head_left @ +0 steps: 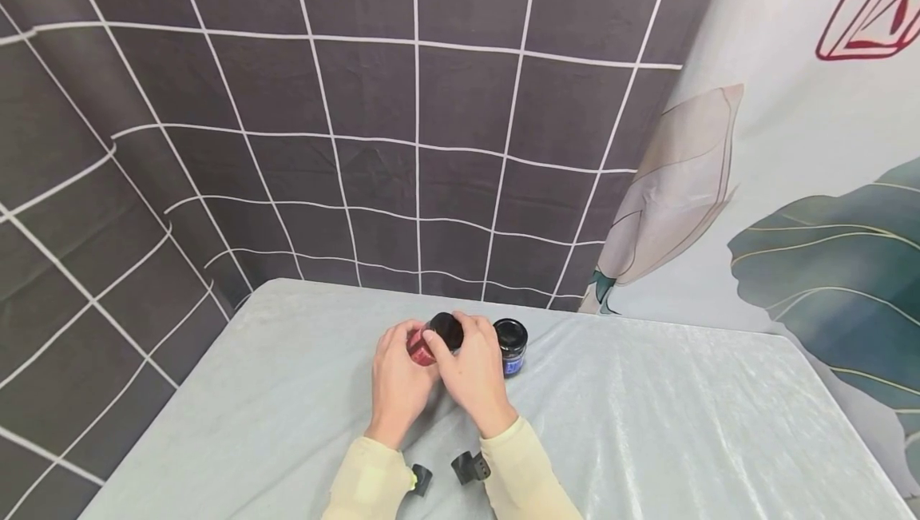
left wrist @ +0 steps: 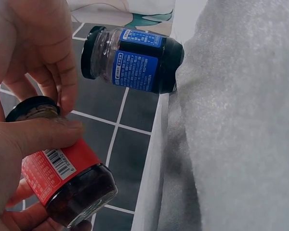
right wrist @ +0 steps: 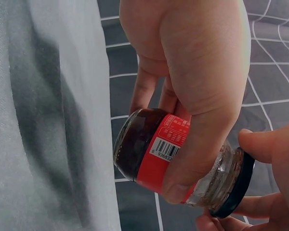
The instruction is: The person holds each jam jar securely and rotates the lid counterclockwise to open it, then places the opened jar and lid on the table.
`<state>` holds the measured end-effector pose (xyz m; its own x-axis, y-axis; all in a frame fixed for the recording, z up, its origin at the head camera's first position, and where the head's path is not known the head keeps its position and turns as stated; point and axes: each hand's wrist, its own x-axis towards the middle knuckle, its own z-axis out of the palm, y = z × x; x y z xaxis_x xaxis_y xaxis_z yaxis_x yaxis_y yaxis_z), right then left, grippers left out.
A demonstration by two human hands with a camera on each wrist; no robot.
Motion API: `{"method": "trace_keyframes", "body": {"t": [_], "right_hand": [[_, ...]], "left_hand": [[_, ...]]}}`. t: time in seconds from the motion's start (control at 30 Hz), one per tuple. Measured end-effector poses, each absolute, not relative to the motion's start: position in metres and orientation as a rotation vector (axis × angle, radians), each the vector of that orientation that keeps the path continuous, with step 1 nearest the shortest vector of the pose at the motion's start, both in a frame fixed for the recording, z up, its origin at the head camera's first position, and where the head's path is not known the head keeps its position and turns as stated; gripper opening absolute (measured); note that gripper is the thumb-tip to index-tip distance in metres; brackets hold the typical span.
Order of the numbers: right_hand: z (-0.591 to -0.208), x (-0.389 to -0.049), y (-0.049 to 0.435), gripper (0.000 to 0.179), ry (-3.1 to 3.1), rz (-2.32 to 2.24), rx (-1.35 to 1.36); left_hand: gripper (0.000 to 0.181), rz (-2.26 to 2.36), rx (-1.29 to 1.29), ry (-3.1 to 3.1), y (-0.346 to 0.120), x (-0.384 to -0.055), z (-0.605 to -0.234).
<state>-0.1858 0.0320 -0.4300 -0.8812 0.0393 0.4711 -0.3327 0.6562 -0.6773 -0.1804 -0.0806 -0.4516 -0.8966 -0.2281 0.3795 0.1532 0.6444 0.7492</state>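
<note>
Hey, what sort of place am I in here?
Probably a makeshift indoor recording corner: a wrinkled dark grid backdrop hangs behind, a plant-printed sheet hangs beside it, and a pale cloth-covered table stands in front.

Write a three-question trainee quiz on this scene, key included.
1. Which hand grips the body of the red-labelled, black-lidded glass jar?
2. True or false: that jar is standing upright.
3. In the head view, on which side of the right hand is the blue-labelled, black-lidded glass jar: A) left, B) below, C) right?

Key: 1. The left hand. 2. False: it is held tilted. 3. C.
</note>
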Motion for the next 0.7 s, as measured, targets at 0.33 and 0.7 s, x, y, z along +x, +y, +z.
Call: {"method": "trace_keyframes", "body": {"t": [0.33,0.7], "right_hand": [[-0.4306,-0.1872,0.0309,0.053,-2.429,1.114,0.227],[-0.4303,-0.1880,0.0311,0.053,-2.437,1.110,0.240]], "left_hand": [[0.054,-1.174,0.062,-2.419,-0.0810,-0.1814,-0.4520],[0.052,-1.166,0.059,-2.418,-0.0813,-0.1814,-0.4520]]}}
